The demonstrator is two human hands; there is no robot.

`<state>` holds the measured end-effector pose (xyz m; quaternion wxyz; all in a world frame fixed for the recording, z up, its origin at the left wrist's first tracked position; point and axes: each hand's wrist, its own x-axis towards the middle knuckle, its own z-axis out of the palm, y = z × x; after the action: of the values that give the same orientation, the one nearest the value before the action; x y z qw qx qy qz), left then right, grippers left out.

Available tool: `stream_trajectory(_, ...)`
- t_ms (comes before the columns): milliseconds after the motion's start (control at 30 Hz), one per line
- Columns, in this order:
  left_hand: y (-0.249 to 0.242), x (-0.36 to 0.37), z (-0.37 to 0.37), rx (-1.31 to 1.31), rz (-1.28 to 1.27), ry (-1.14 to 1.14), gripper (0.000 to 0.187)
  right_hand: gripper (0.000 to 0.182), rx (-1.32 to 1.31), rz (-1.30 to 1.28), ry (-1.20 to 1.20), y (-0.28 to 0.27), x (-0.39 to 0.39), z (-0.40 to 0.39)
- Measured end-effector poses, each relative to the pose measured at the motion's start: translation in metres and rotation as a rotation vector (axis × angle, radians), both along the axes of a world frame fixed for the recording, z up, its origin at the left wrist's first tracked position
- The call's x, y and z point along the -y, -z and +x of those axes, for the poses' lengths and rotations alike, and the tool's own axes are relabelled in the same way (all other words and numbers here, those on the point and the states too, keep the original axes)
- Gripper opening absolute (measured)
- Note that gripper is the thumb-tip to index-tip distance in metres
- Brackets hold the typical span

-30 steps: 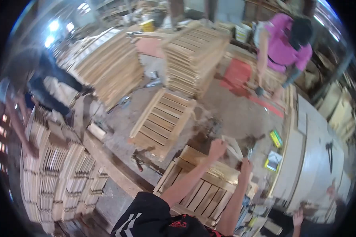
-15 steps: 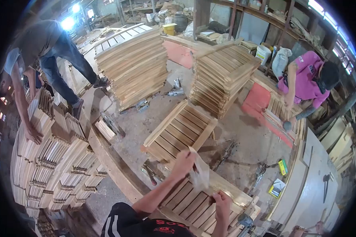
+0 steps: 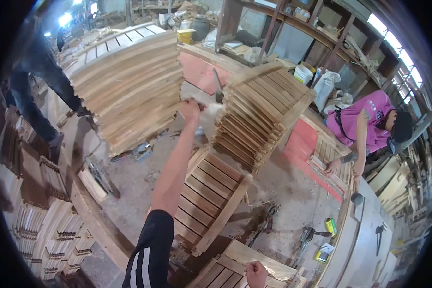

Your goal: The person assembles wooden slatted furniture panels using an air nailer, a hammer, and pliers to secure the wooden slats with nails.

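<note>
My left hand (image 3: 191,109) is stretched far forward, closed on a thin pale sheet (image 3: 211,116) that is blurred by motion. It is between the tall stack of slatted wooden panels (image 3: 129,86) on the left and a second panel stack (image 3: 269,86) on the right. Below that arm lies a slatted panel (image 3: 209,192), partly covered by my forearm and sleeve. My right hand (image 3: 257,274) is curled into a fist at the bottom edge, over a nearer slatted panel (image 3: 221,276). What its fingers hold, if anything, is hidden.
A co-worker in a pink shirt (image 3: 360,120) bends over a panel on a red sheet (image 3: 302,139) at right. Another person's legs (image 3: 43,91) show at left. Power tools (image 3: 307,235), small yellow boxes (image 3: 324,252) and wooden bundles (image 3: 38,235) lie around.
My left hand has swung forward and left with the pale sheet, away from the near panel. My right hand sits lower. The view has shifted; the pink-shirted co-worker's hands have moved.
</note>
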<state>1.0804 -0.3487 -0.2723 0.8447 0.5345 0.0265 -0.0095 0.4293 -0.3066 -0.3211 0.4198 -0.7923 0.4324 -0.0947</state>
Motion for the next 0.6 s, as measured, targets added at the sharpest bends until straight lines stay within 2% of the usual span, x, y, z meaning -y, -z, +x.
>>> stream_trajectory(133, 0.094, -0.001, 0.030, -0.147, -0.358, 0.169, 0.020, 0.023, -0.121, -0.059, -0.065, -0.009, 0.001, 0.002)
stream_trajectory(200, 0.149, -0.015, 0.029, -0.341, -0.169, 0.265, 0.020, 0.025, -0.220, 0.032, -0.019, -0.030, 0.003, 0.003)
stream_trajectory(233, 0.149, -0.028, 0.001, -0.465, -0.159, 0.358, 0.022, 0.030, -0.297, 0.035, -0.030, -0.026, 0.011, -0.009)
stream_trajectory(267, 0.149, -0.054, -0.045, -0.183, -0.009, 0.532, 0.021, 0.029, -0.376, 0.008, -0.082, -0.024, 0.023, -0.024)
stream_trajectory(300, 0.178, -0.056, -0.058, -0.090, 0.001, 0.499, 0.022, 0.029, -0.338, 0.018, -0.028, -0.041, 0.038, -0.026)
stream_trajectory(333, 0.115, -0.073, -0.114, -0.155, 0.354, 0.611, 0.022, 0.027, -0.274, 0.004, 0.015, -0.052, 0.062, -0.031)
stream_trajectory(367, 0.065, -0.086, -0.182, -0.208, 0.419, 0.567, 0.022, 0.024, -0.247, -0.200, 0.003, -0.063, 0.096, -0.033)
stream_trajectory(400, 0.044, -0.119, -0.220, -0.015, 0.788, 0.724, 0.024, 0.020, -0.347, -0.380, 0.005, -0.071, 0.134, -0.033)
stream_trajectory(433, 0.027, -0.144, -0.262, -0.004, 0.999, 0.734, 0.027, 0.021, -0.424, -0.424, 0.107, -0.085, 0.167, -0.018)
stream_trajectory(467, 0.019, -0.170, -0.299, 0.137, 1.036, 0.741, 0.026, 0.026, -0.384, -0.777, 0.040, -0.072, 0.206, -0.018)
stream_trajectory(500, 0.030, -0.202, -0.324, 0.175, 1.019, 0.764, 0.021, 0.033, -0.501, -0.856, -0.037, -0.067, 0.250, -0.006)
stream_trajectory(533, 0.031, -0.226, -0.352, 0.307, 1.163, 0.798, 0.018, 0.036, -0.636, -0.948, -0.097, -0.052, 0.286, -0.002)
stream_trajectory(567, 0.031, -0.242, -0.377, 0.445, 1.308, 0.824, 0.016, 0.035, -0.908, -0.901, -0.172, -0.033, 0.316, -0.001)
stream_trajectory(600, 0.030, -0.248, -0.398, 0.409, 1.178, 0.896, 0.015, 0.034, -1.178, -0.835, -0.253, -0.019, 0.336, -0.001)
